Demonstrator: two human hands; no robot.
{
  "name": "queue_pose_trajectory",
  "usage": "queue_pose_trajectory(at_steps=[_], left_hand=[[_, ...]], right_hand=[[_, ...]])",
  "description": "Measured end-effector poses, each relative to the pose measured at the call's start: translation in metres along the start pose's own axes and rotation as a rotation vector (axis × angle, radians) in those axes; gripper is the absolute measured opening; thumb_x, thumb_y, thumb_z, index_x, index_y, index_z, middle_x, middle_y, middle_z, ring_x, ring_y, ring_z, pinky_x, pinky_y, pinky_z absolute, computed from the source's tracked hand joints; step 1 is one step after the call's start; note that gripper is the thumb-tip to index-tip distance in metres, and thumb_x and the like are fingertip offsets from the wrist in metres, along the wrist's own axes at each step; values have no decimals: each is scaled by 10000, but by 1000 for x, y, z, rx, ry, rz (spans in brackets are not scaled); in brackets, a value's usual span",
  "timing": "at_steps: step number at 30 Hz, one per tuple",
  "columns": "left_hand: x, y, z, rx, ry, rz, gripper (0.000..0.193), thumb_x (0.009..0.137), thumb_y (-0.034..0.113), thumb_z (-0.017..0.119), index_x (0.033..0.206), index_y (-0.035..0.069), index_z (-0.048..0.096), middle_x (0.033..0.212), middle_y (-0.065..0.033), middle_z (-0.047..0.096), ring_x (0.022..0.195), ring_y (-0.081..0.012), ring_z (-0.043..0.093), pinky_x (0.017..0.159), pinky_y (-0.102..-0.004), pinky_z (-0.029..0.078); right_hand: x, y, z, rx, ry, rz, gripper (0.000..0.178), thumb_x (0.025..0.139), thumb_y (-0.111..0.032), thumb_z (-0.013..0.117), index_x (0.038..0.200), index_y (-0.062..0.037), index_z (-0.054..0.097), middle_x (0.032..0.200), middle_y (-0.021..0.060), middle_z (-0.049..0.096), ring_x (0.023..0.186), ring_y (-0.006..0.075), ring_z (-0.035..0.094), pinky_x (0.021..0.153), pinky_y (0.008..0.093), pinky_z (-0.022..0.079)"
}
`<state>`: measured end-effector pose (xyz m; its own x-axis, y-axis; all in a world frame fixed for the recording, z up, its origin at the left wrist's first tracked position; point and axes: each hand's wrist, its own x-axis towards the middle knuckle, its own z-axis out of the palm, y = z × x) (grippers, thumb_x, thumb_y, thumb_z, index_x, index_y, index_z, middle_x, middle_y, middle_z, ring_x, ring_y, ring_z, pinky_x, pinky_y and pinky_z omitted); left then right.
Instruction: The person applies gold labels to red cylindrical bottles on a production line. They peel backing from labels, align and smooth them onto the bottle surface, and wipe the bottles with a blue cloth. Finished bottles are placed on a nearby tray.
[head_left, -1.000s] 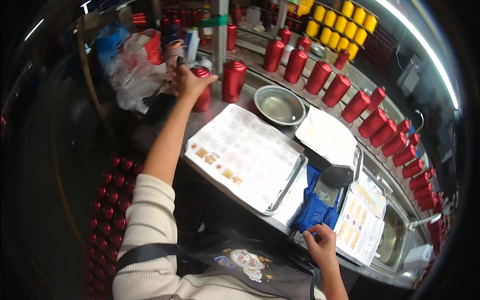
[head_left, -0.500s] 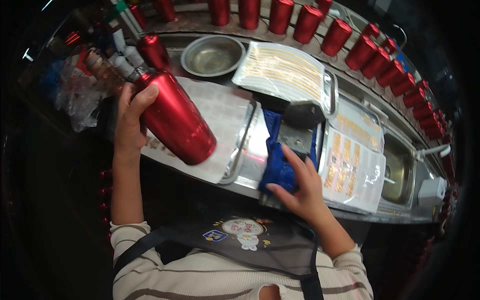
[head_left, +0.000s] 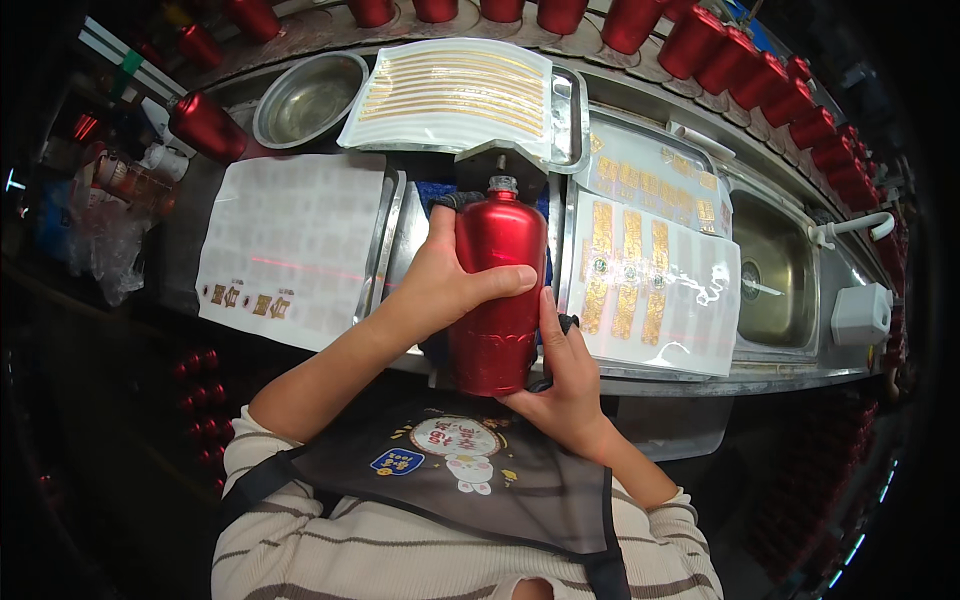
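Observation:
A shiny red metallic bottle [head_left: 499,315] lies over the blue-padded stand [head_left: 433,196], its open clear neck pointing to the far side, close to the stand's grey metal end plate [head_left: 522,167]. My left hand [head_left: 452,288] is wrapped round the bottle from the left, thumb across its upper body. At the lower right, my right hand [head_left: 568,388] is closed against the bottle's side and base, thumb by the bottom edge. The bottle hides most of the stand and parts of the fingers.
White decal sheets [head_left: 300,225] with dark and gold motifs lie on trays left and right. Gold strips lie on a far sheet [head_left: 455,95]. Around are a metal bowl [head_left: 311,100], a sink [head_left: 775,290], a white jug [head_left: 861,314] and a far row of red bottles [head_left: 692,42].
The bottle has moved right from over the left sheet onto the stand, its neck now pointing away. My right hand has gone from the stand to the bottle. The view has shifted.

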<state>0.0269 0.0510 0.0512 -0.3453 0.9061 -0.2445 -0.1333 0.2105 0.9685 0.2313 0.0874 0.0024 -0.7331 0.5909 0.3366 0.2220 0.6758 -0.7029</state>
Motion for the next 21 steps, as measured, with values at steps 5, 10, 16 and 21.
queue_pose_trajectory(at_steps=[5, 10, 16, 21], left_hand=[[13, 0, -9, 107, 11, -5, 819, 692, 312, 905, 1234, 8, 372, 1158, -165, 609, 1063, -227, 639, 897, -357, 547], [18, -15, -15, 73, 38, -11, 844, 684, 389, 897, 1231, -10, 394, 1142, -187, 612, 1035, -246, 649, 897, -369, 538], [18, -17, -18, 189, 31, 3, 883, 669, 422, 898, 1240, -24, 392, 1151, -208, 620, 1066, -269, 649, 927, -369, 526], [16, -12, -14, 109, 41, 33, 867, 677, 381, 903, 1253, -15, 389, 1183, -203, 623, 1096, -259, 646, 947, -370, 522]], right_hand=[[11, 7, 9, -12, 30, -48, 1115, 637, -302, 912, 1542, -13, 328, 894, 140, 554, 698, 283, 598, 570, 369, 506], [16, 6, 9, -6, -28, -14, 1117, 626, -277, 909, 1541, -15, 324, 939, 166, 563, 759, 311, 616, 567, 387, 510], [10, 1, 6, -82, -71, 27, 1113, 630, -263, 908, 1545, -20, 323, 919, 162, 549, 725, 306, 600, 574, 381, 512], [12, -1, 6, -66, -7, 1, 1096, 629, -250, 905, 1542, -29, 341, 940, 168, 552, 737, 313, 610, 582, 379, 519]])
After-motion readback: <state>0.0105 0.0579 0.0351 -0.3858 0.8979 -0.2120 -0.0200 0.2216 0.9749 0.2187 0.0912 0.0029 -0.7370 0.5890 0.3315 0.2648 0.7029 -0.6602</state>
